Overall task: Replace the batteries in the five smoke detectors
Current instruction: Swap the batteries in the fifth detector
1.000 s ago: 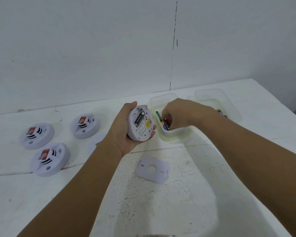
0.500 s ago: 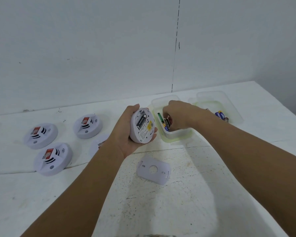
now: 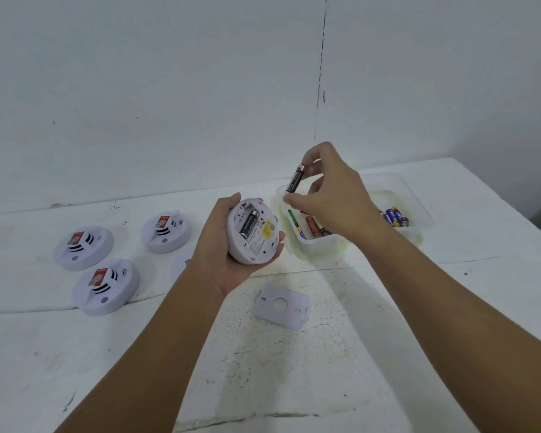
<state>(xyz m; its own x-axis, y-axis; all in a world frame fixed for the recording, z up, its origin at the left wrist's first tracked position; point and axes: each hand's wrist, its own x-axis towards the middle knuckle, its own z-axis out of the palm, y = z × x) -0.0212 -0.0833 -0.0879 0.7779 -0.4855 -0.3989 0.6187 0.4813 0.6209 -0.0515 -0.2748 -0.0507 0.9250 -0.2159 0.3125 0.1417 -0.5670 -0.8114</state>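
The right hand (image 3: pixel 328 195) has come up out of the near container (image 3: pixel 313 245) and now pinches a dark battery (image 3: pixel 295 179) by its two ends, held above that container's rim. A second ago the fingers were down among the loose batteries (image 3: pixel 313 226). The left hand (image 3: pixel 228 245) still cups the open smoke detector (image 3: pixel 253 231) just left of the container, back side up, with one battery (image 3: pixel 249 225) already seated. The slot beside it looks empty, though the angle makes that uncertain. Three more detectors (image 3: pixel 107 287) lie well left of the container on the table (image 3: pixel 325 370).
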